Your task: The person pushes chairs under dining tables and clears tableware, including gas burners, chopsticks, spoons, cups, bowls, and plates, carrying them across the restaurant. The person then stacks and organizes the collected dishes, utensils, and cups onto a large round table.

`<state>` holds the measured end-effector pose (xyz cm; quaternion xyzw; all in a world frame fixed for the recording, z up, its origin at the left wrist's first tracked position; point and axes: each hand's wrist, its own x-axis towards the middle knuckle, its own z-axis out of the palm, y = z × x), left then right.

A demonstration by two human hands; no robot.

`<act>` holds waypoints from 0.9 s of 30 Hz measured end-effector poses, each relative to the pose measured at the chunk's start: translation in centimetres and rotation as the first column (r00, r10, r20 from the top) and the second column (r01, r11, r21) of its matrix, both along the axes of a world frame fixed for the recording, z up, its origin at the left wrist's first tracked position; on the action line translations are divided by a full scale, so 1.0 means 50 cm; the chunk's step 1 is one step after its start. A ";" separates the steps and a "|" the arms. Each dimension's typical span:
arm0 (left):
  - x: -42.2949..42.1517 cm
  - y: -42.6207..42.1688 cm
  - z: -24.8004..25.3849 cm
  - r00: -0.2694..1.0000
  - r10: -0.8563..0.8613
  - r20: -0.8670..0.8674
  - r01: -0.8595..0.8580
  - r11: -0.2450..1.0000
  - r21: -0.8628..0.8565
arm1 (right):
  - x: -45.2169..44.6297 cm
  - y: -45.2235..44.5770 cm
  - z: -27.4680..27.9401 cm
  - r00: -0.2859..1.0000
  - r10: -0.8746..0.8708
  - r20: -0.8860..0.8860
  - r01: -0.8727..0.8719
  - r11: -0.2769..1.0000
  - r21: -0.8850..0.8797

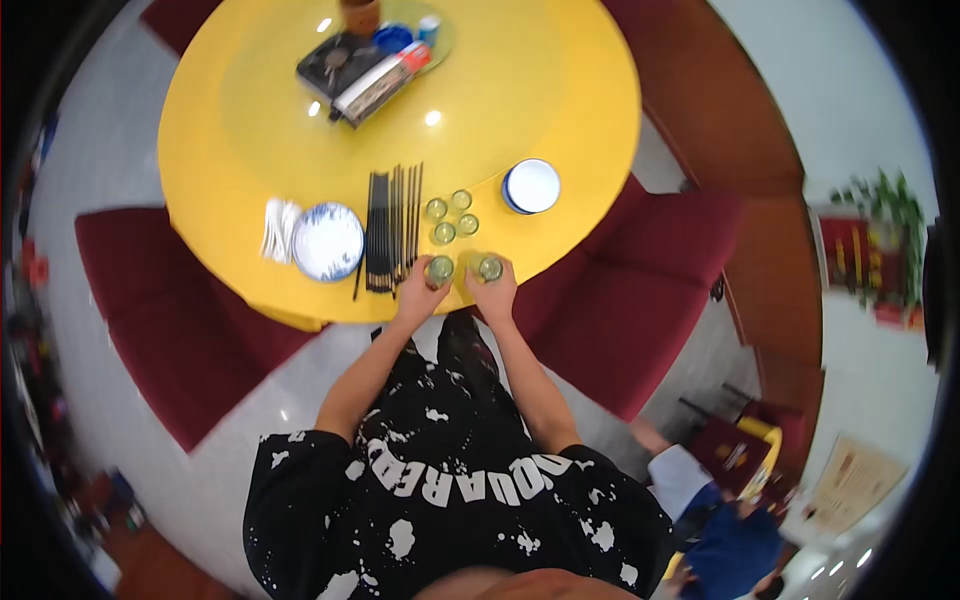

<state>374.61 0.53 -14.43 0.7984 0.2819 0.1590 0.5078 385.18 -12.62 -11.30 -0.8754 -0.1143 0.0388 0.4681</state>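
At the near edge of the round yellow table (pixel 300 285), my left hand (pixel 421 290) is closed around a small clear glass (pixel 440 269). A second glass (pixel 490 267) is gripped in my right hand (pixel 492 295), a short way to the right. Just beyond them several more glasses (pixel 445 233) stand in a cluster. Left of my left hand lie many dark chopsticks (pixel 394 230), roughly side by side. A stack of blue-and-white plates (pixel 328 242) sits beside the chopsticks, with white spoons (pixel 279 230) at its left.
A stack of white bowls (pixel 532 186) stands at the table's right. Further back are a black tray-like object (pixel 345 68), a long box (pixel 382 84) and a brown pot (pixel 361 15). Maroon chairs (pixel 620 290) flank me. Another person (pixel 725 550) is behind at the lower right.
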 end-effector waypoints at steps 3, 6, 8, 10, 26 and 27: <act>0.052 -0.023 -0.022 0.987 0.118 -0.106 -0.131 0.983 -0.125 | 0.063 0.023 -0.017 0.990 0.125 -0.064 -0.124 0.992 0.022; 0.077 -0.048 -0.031 0.965 0.242 -0.104 -0.257 0.953 -0.160 | 0.095 0.050 -0.023 0.973 0.224 -0.061 -0.224 0.975 0.001; 0.101 -0.057 -0.002 0.951 0.303 -0.059 -0.308 0.943 -0.128 | 0.111 0.050 -0.028 0.961 0.266 -0.069 -0.267 0.964 -0.003; 0.116 -0.065 0.021 0.946 0.324 -0.016 -0.324 0.942 -0.086 | 0.116 0.042 -0.034 0.950 0.288 -0.121 -0.285 0.957 0.045; 0.010 -0.131 0.027 0.914 0.377 -0.152 -0.388 0.920 -0.049 | 0.116 -0.094 -0.062 0.826 0.563 0.034 -0.514 0.776 -0.364; 0.009 -0.132 0.034 0.918 0.347 -0.195 -0.356 0.935 -0.013 | 0.112 -0.092 -0.078 0.820 0.570 0.053 -0.510 0.770 -0.384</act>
